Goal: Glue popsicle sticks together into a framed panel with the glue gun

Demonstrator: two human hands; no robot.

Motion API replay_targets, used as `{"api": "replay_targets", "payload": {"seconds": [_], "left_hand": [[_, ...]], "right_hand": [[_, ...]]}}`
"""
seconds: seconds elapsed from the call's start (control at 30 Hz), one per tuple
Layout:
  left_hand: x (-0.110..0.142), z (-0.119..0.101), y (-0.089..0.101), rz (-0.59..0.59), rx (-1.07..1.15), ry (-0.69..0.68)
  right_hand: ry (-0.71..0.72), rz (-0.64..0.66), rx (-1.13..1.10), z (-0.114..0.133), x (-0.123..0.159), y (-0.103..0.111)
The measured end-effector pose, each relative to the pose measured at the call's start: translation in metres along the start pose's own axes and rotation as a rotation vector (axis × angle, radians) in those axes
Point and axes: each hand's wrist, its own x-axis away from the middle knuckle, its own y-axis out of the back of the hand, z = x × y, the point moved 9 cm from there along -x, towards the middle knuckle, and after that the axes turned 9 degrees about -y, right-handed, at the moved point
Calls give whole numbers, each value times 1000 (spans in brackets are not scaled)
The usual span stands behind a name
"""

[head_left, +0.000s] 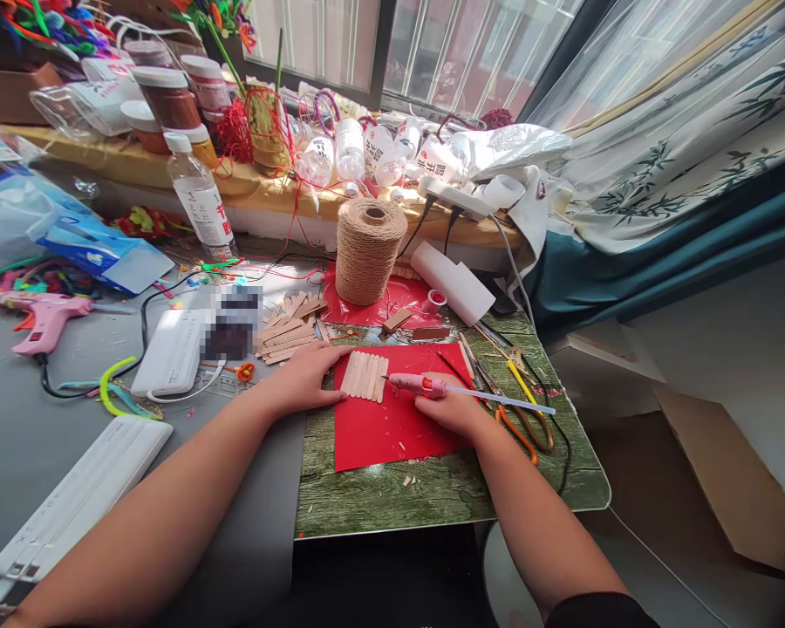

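Observation:
My right hand (456, 412) is closed around a pink hot glue gun (419, 384). A long translucent glue stick (507, 399) sticks out of its back, and its nozzle points left at a small panel of craft sticks (365, 377) laid side by side. That panel lies on a sheet of red paper (392, 440). At the panel's left edge, my left hand (306, 380) rests with thumb and fingers apart, the fingertips beside or touching the sticks. Behind the left hand is a pile of loose craft sticks (291, 331).
A big spool of twine (370, 257) stands behind the red paper. Orange-handled scissors (516, 432) lie to the right. A second pink glue gun (49, 318), white power banks (85, 497) and a water bottle (200, 201) are leftward. Jars and bottles crowd the windowsill (314, 199).

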Motion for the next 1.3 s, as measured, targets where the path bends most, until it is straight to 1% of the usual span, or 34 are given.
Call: {"api": "replay_targets", "payload": {"seconds": [0.13,0.33,0.53,0.97,1.07,1.13,1.2,1.3], "left_hand": [[0,-1,1,2,8,11],[0,-2,2,3,16,16],[0,-1,1,3,24,16],[0,-1,0,8,20,15],[0,-1,1,5,19,9],[0,-1,0,4,19,8],[0,0,0,5,18,13],[0,2,-1,5,12,21]], "right_hand": [[-9,-15,-50,0,-1,1],[-18,-14,-58,-2,-2,1],[-81,-51,-97,-11,-5,3],[-96,-76,-89,-19,-10,5],[-92,-86,-142,-18,-10,5],[-108,-51,-206,-19,-11,2],[-162,-21,-284,-26,-12,-1],[-248,-36,-399,-39,-13,0]]}}
